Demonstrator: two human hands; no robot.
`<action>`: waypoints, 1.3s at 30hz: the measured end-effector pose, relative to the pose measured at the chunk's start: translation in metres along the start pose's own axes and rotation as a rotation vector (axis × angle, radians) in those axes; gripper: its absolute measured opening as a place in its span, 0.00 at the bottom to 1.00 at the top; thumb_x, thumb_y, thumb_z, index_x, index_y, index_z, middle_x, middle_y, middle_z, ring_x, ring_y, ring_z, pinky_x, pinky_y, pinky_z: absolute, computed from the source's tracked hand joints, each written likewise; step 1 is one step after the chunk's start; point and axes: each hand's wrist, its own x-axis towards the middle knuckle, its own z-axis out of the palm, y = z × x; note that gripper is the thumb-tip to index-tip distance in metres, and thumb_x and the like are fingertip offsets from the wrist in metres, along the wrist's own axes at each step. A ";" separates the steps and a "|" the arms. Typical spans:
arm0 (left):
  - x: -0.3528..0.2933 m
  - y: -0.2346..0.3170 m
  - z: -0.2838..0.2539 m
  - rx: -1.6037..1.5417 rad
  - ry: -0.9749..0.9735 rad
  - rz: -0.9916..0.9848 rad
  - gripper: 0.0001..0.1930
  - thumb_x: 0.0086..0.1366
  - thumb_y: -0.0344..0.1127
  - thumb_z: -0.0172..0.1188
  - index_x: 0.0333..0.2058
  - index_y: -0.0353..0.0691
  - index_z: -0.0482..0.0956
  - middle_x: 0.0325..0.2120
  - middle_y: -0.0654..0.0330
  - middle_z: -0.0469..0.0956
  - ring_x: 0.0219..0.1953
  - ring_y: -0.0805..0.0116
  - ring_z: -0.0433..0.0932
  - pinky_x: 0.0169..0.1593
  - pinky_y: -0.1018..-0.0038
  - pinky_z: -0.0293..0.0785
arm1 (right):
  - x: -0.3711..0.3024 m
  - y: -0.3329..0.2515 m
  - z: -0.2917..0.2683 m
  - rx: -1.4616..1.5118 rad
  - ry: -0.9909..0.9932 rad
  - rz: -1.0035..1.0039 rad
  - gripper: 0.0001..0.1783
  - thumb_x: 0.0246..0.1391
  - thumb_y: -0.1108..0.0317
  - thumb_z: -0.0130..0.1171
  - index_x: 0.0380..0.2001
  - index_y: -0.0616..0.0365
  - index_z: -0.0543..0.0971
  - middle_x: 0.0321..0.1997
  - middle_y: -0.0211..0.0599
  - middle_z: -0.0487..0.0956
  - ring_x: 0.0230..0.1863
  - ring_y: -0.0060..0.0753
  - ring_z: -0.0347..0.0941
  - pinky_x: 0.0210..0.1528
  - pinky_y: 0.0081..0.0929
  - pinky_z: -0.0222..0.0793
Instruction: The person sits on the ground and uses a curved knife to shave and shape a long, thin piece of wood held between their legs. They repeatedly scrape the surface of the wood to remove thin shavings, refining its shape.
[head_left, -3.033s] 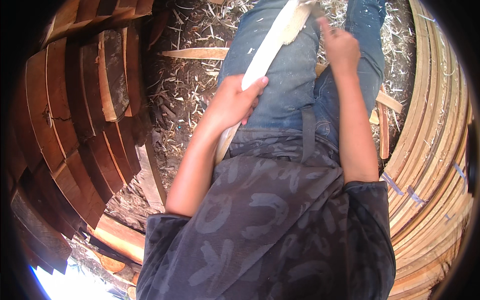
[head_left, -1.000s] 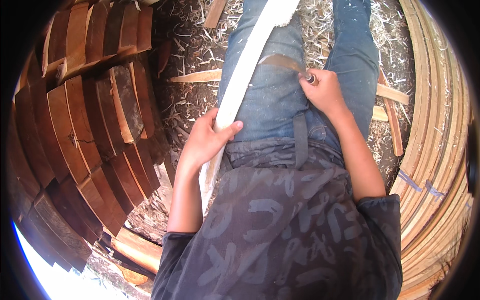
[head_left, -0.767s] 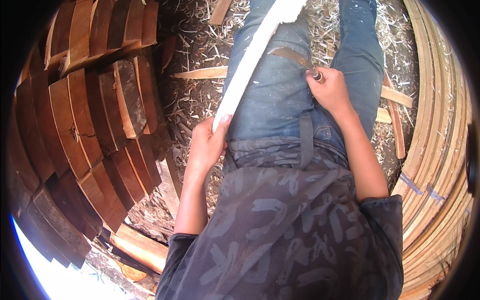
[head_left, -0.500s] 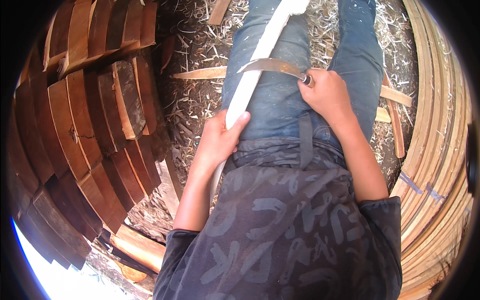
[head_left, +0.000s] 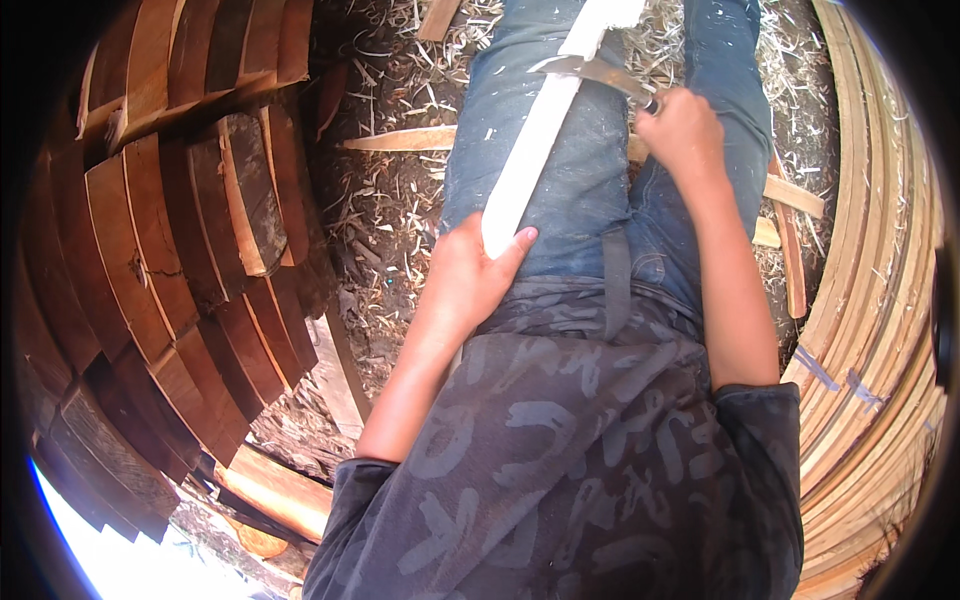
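A long pale wooden strip [head_left: 535,145] lies aslant over my left thigh, its far end out beyond the knee. My left hand [head_left: 482,262] is closed around its near end, the thumb along the top. In my right hand [head_left: 682,128] is the handle of a curved knife [head_left: 605,76], mostly hidden by the fingers. The knife's blade crosses the strip near the far part and touches its surface. Ragged shaved wood shows at the strip's far end.
Stacked brown wood blocks [head_left: 150,240] stand on the left. Long bundled wooden slats [head_left: 860,300] curve along the right. Shavings [head_left: 390,200] cover the ground, with a pointed wood piece [head_left: 400,140] beside my left leg and crossed offcuts [head_left: 792,230] by the right.
My right hand and the knife have moved farther away along the strip. My left hand has shifted a little to the right with the strip's near end.
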 end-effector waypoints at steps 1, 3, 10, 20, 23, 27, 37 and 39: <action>0.000 0.004 -0.001 0.003 -0.001 -0.006 0.20 0.59 0.45 0.62 0.31 0.28 0.75 0.15 0.60 0.72 0.21 0.76 0.69 0.26 0.74 0.67 | 0.004 0.002 0.000 -0.009 0.014 0.001 0.14 0.41 0.58 0.60 0.24 0.59 0.81 0.26 0.52 0.79 0.33 0.54 0.77 0.37 0.42 0.73; 0.000 0.005 -0.002 0.007 -0.008 -0.024 0.20 0.59 0.45 0.62 0.31 0.28 0.75 0.16 0.58 0.72 0.22 0.75 0.69 0.27 0.73 0.67 | 0.007 0.004 -0.001 -0.027 0.043 0.005 0.14 0.42 0.58 0.60 0.25 0.59 0.81 0.27 0.52 0.79 0.34 0.54 0.77 0.38 0.42 0.73; 0.003 0.005 -0.001 -0.011 -0.018 -0.050 0.21 0.59 0.46 0.62 0.32 0.27 0.75 0.17 0.53 0.74 0.23 0.72 0.71 0.29 0.71 0.69 | -0.033 -0.019 -0.006 -0.077 -0.038 -0.233 0.14 0.43 0.59 0.59 0.27 0.59 0.82 0.25 0.50 0.79 0.30 0.49 0.78 0.35 0.41 0.75; 0.005 0.001 0.002 0.043 0.014 -0.051 0.21 0.58 0.46 0.62 0.31 0.27 0.75 0.17 0.49 0.75 0.23 0.69 0.74 0.30 0.70 0.70 | 0.011 -0.001 -0.008 -0.125 0.077 -0.126 0.15 0.42 0.59 0.60 0.25 0.62 0.81 0.25 0.53 0.79 0.31 0.54 0.78 0.36 0.42 0.74; 0.007 0.002 0.003 0.077 0.036 -0.001 0.21 0.58 0.46 0.62 0.30 0.27 0.75 0.17 0.48 0.74 0.23 0.69 0.74 0.30 0.69 0.70 | -0.015 -0.009 -0.004 -0.092 0.024 -0.282 0.15 0.42 0.59 0.60 0.24 0.61 0.81 0.25 0.53 0.79 0.31 0.53 0.78 0.36 0.42 0.75; 0.006 0.003 0.003 0.025 0.022 -0.034 0.21 0.58 0.46 0.62 0.29 0.27 0.75 0.17 0.47 0.75 0.23 0.68 0.75 0.30 0.69 0.70 | 0.026 0.011 -0.012 -0.132 -0.006 -0.066 0.14 0.42 0.60 0.59 0.25 0.61 0.81 0.25 0.52 0.79 0.30 0.52 0.78 0.35 0.42 0.74; 0.010 0.002 0.006 0.047 0.033 -0.013 0.21 0.58 0.45 0.62 0.29 0.26 0.75 0.17 0.48 0.74 0.23 0.69 0.74 0.30 0.69 0.70 | 0.000 -0.009 -0.008 -0.139 0.056 -0.291 0.11 0.42 0.62 0.58 0.24 0.59 0.81 0.26 0.52 0.79 0.31 0.51 0.78 0.34 0.42 0.75; 0.010 0.006 0.005 0.044 0.025 -0.017 0.21 0.58 0.45 0.62 0.29 0.26 0.75 0.17 0.47 0.74 0.23 0.69 0.74 0.30 0.68 0.70 | 0.038 0.014 -0.009 -0.140 0.129 -0.121 0.11 0.42 0.62 0.58 0.24 0.59 0.81 0.26 0.52 0.79 0.31 0.52 0.78 0.34 0.43 0.75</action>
